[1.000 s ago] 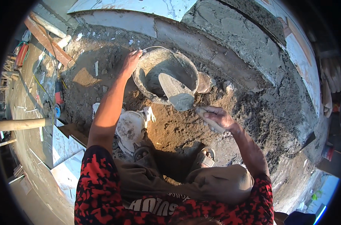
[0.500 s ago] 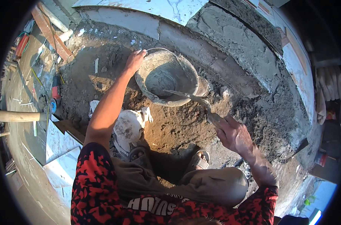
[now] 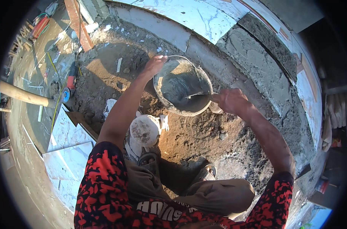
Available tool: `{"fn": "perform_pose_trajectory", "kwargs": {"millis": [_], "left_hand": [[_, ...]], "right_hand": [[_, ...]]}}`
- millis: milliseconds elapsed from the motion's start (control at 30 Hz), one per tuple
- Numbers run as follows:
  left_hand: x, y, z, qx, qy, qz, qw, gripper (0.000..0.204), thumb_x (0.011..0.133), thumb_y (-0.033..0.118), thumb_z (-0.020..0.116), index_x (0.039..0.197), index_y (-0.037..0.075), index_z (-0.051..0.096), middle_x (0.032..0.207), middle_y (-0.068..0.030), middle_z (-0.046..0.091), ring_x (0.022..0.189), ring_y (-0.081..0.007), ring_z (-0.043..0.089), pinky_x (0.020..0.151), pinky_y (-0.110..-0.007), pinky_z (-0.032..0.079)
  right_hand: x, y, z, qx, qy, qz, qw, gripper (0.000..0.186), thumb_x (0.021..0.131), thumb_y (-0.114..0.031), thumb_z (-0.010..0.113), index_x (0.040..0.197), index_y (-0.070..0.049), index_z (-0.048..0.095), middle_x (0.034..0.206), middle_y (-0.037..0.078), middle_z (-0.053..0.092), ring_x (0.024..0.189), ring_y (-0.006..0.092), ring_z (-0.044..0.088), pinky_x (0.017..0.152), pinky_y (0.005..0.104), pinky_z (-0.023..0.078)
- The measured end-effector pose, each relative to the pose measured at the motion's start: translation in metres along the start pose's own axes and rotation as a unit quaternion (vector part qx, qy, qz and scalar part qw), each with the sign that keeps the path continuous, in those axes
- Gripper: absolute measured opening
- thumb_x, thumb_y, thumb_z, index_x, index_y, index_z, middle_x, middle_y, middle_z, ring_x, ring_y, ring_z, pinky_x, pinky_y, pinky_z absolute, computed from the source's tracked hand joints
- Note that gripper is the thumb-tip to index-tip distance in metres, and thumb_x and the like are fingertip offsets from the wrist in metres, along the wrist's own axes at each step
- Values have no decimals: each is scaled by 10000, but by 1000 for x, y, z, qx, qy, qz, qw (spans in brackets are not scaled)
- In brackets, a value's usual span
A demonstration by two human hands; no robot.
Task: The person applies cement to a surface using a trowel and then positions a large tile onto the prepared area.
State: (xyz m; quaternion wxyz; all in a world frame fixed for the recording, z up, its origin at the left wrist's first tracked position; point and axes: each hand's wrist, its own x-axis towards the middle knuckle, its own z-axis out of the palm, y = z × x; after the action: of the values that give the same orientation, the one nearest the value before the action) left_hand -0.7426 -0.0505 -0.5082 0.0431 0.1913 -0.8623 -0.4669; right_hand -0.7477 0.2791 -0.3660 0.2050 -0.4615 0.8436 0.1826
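A round, mortar-caked bucket stands tilted on the dirt in front of me, with wet grey mortar inside. My left hand is closed on its upper left rim, next to the wire handle. At the bucket's right side, my right hand grips the handle of a trowel. The trowel's blade reaches over the rim into the bucket, and its tip is at the mortar. A small pale object, partly hidden, sits below my right hand against the bucket.
A white, dirt-stained sack or container lies near my left foot. Marbled tiles lean at the left, below an angle grinder and a wooden handle. A tiled ledge with spread mortar curves along the far right.
My right hand has moved up and left, bringing the trowel from the bucket's lower rim deeper inside. My left hand stays on the rim. The whole view has shifted slightly.
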Motion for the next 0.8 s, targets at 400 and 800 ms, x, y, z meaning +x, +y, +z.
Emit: {"fn": "perform_pose_trajectory", "kwargs": {"millis": [400,800], "left_hand": [[-37,-122,-197,406,241,226,852,585,942,480,401,1273,7,494,1359,-223,417,1213,-367,449,1019,-378,338],[-280,199,-154,63,-162,-34,984,557,958,431,299,1297,13,440,1340,-232,411,1249,-388,380,1025,-446,315]], "right_hand": [[73,-55,-66,328,372,-132,858,488,955,-364,411,1279,-2,452,1210,245,532,1168,343,492,1023,426,352],[-101,-117,-256,985,12,89,148,533,943,-385,452,1331,-23,406,1217,130,512,1149,259,483,927,381,405]]}}
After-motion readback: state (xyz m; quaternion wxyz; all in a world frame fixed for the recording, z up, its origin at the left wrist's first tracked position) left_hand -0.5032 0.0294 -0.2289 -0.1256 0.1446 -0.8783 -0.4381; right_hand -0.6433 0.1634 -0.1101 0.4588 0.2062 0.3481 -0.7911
